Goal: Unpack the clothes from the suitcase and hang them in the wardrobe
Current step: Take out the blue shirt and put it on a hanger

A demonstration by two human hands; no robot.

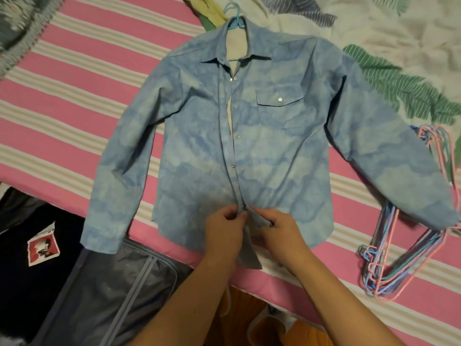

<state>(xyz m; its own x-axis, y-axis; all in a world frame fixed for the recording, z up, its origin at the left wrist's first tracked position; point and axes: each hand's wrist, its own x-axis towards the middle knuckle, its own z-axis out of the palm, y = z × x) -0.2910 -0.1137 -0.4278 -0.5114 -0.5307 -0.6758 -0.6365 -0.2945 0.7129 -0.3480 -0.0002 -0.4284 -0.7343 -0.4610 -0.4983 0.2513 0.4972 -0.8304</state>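
fingers (238, 216) of the left hand (223, 229) and right hand (279, 227) pinch the two front edges of the pale blue mottled snap-button shirt (262, 136) near its hem. shirt lies flat on the pink striped bedsheet (74, 78), open grey suitcase (107, 290) just below its left sleeve, pastel wire hangers (404, 260) beside its right sleeve, light blue hanger hook (234, 13) above its collar.
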